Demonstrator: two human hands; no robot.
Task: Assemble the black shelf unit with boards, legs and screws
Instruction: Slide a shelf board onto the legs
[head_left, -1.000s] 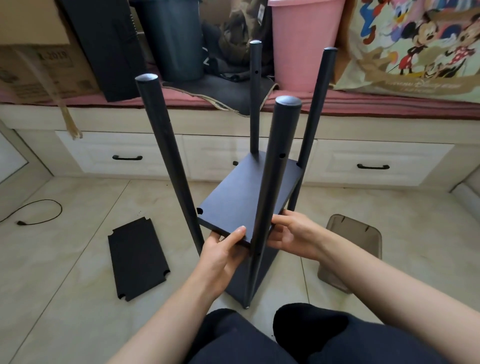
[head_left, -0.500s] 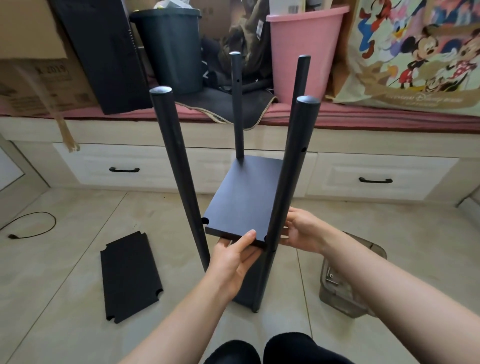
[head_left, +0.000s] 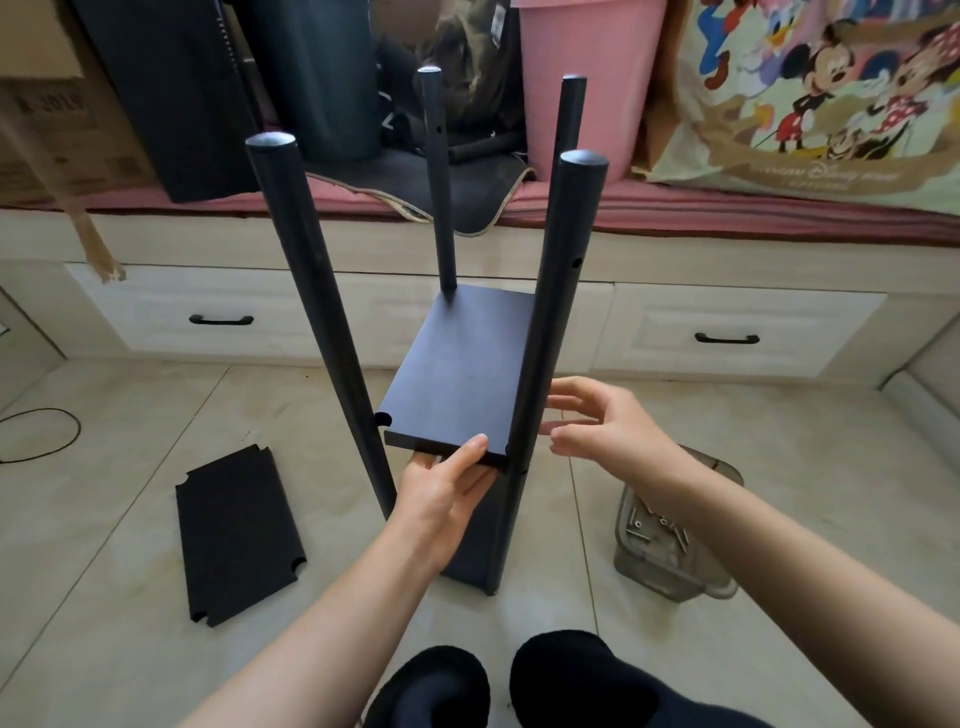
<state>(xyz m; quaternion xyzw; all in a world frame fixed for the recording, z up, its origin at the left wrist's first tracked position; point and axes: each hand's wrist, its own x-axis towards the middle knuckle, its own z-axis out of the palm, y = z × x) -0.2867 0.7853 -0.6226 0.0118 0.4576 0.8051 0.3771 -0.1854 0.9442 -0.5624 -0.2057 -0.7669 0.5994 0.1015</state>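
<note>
The black shelf unit stands on the tiled floor with several round legs (head_left: 558, 312) pointing up. A black shelf board (head_left: 462, 374) sits between the legs at mid height. My left hand (head_left: 441, 488) grips the board's near edge, thumb on top and fingers under it. My right hand (head_left: 602, 426) hovers open just right of the near right leg, fingers spread and apart from it. A spare black board (head_left: 236, 535) with notched corners lies flat on the floor to the left. A clear plastic tub (head_left: 670, 551) holding screws sits on the floor at the right, below my right forearm.
White drawers (head_left: 727, 338) with black handles run along the wall behind the unit. Above them lie a pink bucket (head_left: 587, 78), a dark bin, a cardboard box and a cartoon-print bag. A black cable (head_left: 41, 436) lies on the floor at far left. My dark-clad knees are at the bottom.
My right hand has let go of the board and leg and opened beside the leg. The unit has turned to face me more squarely. My left hand keeps its grip on the board.
</note>
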